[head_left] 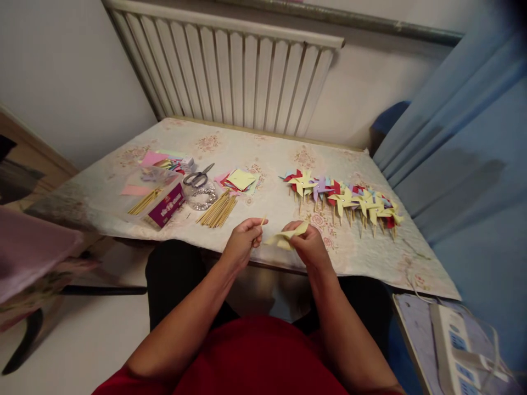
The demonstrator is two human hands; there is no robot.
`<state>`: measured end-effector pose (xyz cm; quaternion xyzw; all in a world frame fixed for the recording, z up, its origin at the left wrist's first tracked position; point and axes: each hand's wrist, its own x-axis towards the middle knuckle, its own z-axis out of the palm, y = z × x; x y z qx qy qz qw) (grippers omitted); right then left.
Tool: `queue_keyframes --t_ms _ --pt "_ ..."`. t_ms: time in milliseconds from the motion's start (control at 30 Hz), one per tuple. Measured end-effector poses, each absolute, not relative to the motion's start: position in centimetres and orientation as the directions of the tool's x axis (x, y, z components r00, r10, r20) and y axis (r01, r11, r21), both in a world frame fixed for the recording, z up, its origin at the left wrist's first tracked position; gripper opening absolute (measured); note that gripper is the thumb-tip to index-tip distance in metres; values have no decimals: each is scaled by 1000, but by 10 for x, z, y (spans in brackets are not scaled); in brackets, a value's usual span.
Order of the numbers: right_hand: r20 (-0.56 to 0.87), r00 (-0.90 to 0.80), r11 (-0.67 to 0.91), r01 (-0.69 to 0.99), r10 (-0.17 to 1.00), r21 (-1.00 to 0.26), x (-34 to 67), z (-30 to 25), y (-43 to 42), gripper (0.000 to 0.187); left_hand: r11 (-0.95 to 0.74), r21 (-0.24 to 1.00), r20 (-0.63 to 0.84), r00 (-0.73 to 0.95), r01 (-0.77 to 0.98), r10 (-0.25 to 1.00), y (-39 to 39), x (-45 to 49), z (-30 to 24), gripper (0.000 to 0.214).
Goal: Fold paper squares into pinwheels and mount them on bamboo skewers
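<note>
My left hand [244, 241] is closed around a thin wooden stick [263, 221], whose tip sticks up past the fingertips. Just to its right, my right hand [307, 241] pinches a pale yellow paper pinwheel piece [284, 237] with folded edges. Stick and paper are apart, both held above the table's front edge. Farther left lie a bundle of wooden sticks [218, 209] and a stack of coloured paper squares [242, 181]. Several finished paper pinwheels [343, 200] in yellow, red and purple lie in a row to the right.
A clear box with a purple label [167, 206] holds more sticks at the left. Beside it, scissors [198, 176] rest over a round container of small shiny pieces [201, 198]. A power strip [453, 343] lies at the lower right, near a blue curtain [473, 153]. A radiator [230, 71] stands behind the table.
</note>
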<state>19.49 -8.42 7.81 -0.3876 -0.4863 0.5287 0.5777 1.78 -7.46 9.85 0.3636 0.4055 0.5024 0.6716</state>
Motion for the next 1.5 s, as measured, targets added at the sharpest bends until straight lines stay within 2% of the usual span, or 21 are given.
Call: queue_keyframes --t_ms 67,133,367,533,867,1500 --pt "253 -148 234 -136 956 -963 188 98 -92 8 237 894 -182 175 -379 967 -78 17 102 26" --pt "316 -196 311 -55 928 -949 182 112 -97 6 241 888 -183 181 -392 966 -81 15 106 24" --pt "535 -190 567 219 823 -794 168 126 -99 6 250 842 -155 228 -478 961 -89 11 111 21" --pt "635 -180 657 306 751 -689 163 131 -102 7 224 844 -108 254 -488 961 -93 11 113 18" --pt "735 -118 718 361 668 -595 160 131 -108 11 239 851 -115 278 -468 954 -98 13 120 19" --pt "782 -84 731 429 618 -531 162 123 -108 10 225 872 -111 273 -434 956 -101 15 125 14"
